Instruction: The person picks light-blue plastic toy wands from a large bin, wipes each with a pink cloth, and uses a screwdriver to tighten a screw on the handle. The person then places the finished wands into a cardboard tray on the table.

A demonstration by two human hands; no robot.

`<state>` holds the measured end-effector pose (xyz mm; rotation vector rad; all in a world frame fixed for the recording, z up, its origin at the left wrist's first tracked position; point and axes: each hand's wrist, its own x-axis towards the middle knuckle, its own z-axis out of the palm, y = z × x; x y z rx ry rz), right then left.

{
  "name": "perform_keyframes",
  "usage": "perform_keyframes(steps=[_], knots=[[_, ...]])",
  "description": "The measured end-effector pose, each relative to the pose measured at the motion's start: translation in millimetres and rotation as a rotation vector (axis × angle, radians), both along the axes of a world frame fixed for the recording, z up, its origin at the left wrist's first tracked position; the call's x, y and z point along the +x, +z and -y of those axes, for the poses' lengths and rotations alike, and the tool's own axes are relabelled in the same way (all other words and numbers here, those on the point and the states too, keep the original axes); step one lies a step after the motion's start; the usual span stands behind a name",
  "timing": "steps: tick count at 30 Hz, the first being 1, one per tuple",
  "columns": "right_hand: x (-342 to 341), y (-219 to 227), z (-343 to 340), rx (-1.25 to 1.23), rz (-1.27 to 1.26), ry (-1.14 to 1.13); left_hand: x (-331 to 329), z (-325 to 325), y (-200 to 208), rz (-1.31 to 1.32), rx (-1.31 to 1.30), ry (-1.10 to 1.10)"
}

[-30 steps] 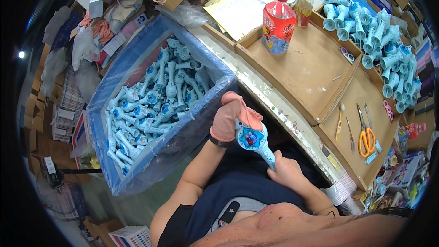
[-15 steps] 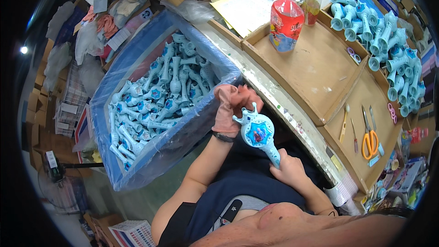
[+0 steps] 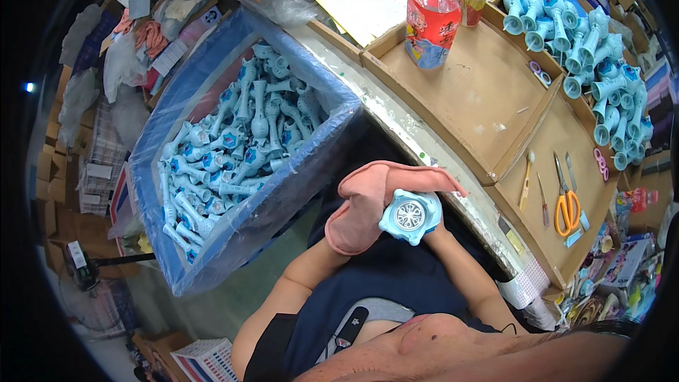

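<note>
A pink cloth [image 3: 364, 205] covers my left hand [image 3: 346, 230], whose fingers are hidden beneath its folds; one end of the cloth stretches right over the table edge. Against the cloth, a light-blue toy wand [image 3: 409, 215] points end-on at me, showing a round white snowflake-pattern face inside a scalloped rim. My right hand [image 3: 436, 232] is closed around the wand from behind, most of its fingers hidden by it. To the left, a carton lined with blue plastic [image 3: 332, 124] holds a heap of similar wands [image 3: 226, 141].
Cardboard trays [image 3: 488, 127] on the table hold a red-labelled bottle [image 3: 433, 21], orange scissors [image 3: 566, 212], a brush [image 3: 527, 180] and a thin screwdriver [image 3: 543, 201]. More blue wands [image 3: 598, 49] pile at the far right. Papers [image 3: 368, 0] lie at the back.
The wand has turned from showing its picture side to showing its end. The cloth, bunched in my left hand before, now spreads out beside the wand. The view has shifted slightly.
</note>
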<state>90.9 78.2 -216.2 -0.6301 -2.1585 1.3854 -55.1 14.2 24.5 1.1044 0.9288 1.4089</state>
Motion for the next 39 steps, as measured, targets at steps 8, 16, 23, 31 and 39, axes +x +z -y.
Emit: perform_keyframes(steps=[8, 16, 23, 31, 39], knots=[[3.7, -0.8, -3.4, -0.161, 0.001, -0.047, 1.8, -9.5, 18.3, -0.04, -0.038, 0.046], [-0.3, 47.6, -0.6, 0.309, 0.027, -0.195, 7.3, 5.6, 5.7, -0.089, 0.046, 0.298], [1.6, 58.2, 0.8, 0.508, 0.033, -0.198, -1.4, 20.6, -42.1, 0.175, 0.008, 0.36], [18.6, 58.8, 9.3, 0.443, 0.125, -0.093, 7.3, 22.0, -61.0, 0.489, 0.057, 0.362], [22.9, 61.4, 21.4, 0.33, 0.195, -0.056, -2.4, 16.7, -75.6, 0.453, 0.091, 0.417]])
